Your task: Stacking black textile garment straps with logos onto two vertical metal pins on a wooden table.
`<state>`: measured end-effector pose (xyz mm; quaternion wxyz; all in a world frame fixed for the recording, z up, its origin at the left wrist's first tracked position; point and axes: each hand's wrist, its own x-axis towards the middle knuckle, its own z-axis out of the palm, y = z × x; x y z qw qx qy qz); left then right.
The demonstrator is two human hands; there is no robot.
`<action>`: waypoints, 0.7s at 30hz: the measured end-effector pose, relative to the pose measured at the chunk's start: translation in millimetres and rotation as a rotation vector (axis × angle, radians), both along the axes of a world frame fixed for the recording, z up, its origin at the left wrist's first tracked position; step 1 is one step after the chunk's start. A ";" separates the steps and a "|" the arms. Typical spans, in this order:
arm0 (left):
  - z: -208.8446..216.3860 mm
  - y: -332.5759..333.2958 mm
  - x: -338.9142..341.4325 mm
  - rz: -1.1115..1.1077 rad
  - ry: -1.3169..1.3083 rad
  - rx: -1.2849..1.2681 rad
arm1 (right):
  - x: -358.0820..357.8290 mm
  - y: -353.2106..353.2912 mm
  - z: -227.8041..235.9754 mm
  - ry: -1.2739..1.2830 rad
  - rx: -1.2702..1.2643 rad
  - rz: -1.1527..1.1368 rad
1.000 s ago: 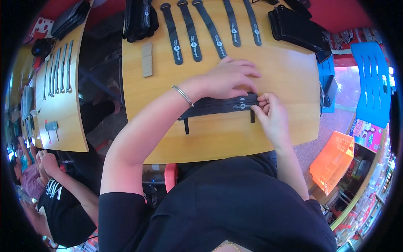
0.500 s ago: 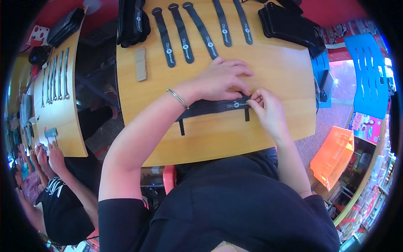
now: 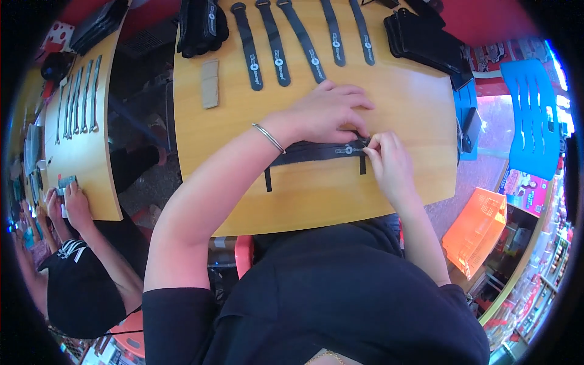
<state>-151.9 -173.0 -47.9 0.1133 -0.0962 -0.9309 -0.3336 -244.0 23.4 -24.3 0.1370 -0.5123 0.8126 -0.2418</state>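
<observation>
A dark strap or stack of straps (image 3: 316, 152) with a pale printed mark lies crosswise on the wooden table before me. Two short black strips (image 3: 268, 179) stick out from under its near edge. Reaching over it, my left hand (image 3: 333, 113) has its thumb and forefinger closed at the strap's right end, with the other fingers loosely bent. My right hand (image 3: 391, 159) pinches the same end from the right, fingertips meeting the left ones. Exactly what sits between the fingertips is too small to see. My left forearm hides part of the strap's left end.
Several dark straps (image 3: 278, 55) with slotted ends lie in a row on the table's (image 3: 243, 128) far side. Beside them are a tan folded strip (image 3: 209, 84), a black bundle (image 3: 202, 30) and black pouches (image 3: 423, 41). An orange crate (image 3: 476, 231) stands right; another person works left.
The whole view has shifted slightly. Both hands stay at the strap's right end, and my right fingers are bunched a little tighter there.
</observation>
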 end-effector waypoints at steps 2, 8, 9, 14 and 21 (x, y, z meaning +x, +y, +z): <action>-0.6 -1.1 -0.1 0.001 0.010 0.001 | 1.7 1.5 -1.2 0.021 -0.029 -0.015; -3.1 1.0 1.2 0.009 0.008 -0.018 | 7.3 -2.5 -1.4 -0.272 -0.043 -0.205; -2.6 -0.3 0.3 0.017 0.025 -0.028 | 6.0 -2.9 -0.9 -0.269 -0.046 -0.208; 0.9 1.4 -2.1 0.005 -0.014 -0.017 | 1.2 -1.6 0.4 -0.208 -0.008 -0.154; 1.8 -1.9 1.0 -0.021 -0.042 -0.006 | 13.3 -3.4 21.3 -0.257 0.004 -0.122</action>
